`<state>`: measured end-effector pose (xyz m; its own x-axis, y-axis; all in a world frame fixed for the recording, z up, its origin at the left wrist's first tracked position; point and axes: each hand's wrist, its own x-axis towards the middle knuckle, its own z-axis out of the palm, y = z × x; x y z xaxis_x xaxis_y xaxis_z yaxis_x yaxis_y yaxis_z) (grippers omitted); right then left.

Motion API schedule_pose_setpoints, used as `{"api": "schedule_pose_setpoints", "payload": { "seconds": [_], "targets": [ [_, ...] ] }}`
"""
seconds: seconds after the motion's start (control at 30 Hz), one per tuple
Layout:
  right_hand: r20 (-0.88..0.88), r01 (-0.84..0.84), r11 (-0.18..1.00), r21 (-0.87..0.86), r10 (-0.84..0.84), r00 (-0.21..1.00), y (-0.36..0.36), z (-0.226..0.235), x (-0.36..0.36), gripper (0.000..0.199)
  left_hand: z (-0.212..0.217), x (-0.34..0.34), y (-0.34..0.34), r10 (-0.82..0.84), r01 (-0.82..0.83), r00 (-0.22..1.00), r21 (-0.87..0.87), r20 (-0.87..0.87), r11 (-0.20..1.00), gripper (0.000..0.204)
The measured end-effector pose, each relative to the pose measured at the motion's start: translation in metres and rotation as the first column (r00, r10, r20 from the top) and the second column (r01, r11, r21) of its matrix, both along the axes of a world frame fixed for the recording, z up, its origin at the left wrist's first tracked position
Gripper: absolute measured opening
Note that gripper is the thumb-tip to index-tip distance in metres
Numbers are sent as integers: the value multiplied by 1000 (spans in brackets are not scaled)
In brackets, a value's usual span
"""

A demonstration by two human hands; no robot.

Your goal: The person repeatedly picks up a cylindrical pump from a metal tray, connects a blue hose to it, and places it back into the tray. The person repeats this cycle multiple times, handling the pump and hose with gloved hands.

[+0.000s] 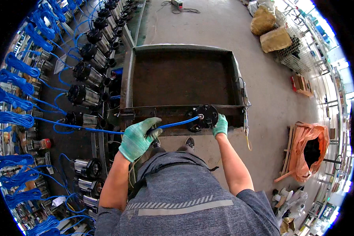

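My left hand (pixel 137 138), in a green knit glove, is closed around a blue cable (pixel 179 123). To its right the cable runs into the centre of a round black pump head (pixel 207 117) with bolts around its face. On that head's right edge my right hand (pixel 221 125), gloved alike, is gripping with curled fingers. The pump head is over the near edge of a dark rectangular metal tank (pixel 131 80); whatever lies beneath it is hidden. Leftward, the cable stretches to a coiled blue bundle (pixel 12 118) among the stored pumps.
Rows of steel pumps with black ends (pixel 84 95) and blue cable coils line my left. At right are an orange sack (pixel 303 151) on a wooden frame, cardboard-coloured bundles (pixel 275 39) by a wire cage (pixel 295 57), and plastic scraps (pixel 291 204). A thin hose (pixel 246 118) hangs at the tank's right corner.
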<state>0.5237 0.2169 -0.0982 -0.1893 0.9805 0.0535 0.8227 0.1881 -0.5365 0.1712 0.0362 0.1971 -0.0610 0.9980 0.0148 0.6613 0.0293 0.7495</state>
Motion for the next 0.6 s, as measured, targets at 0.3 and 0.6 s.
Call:
{"api": "schedule_pose_setpoints", "payload": {
  "seconds": [0.3, 0.6],
  "targets": [
    [-661, -115, 942, -316, -131, 739, -7, 47, -22, 40, -31, -41, -46, 128, -83, 963, 190, -238, 978, 30],
    [-707, -441, 656, -612, -205, 677, 20, 68, -28, 56, -13, -94, -116, 658, -741, 518, -98, 547, 664, 28]
  ]
}}
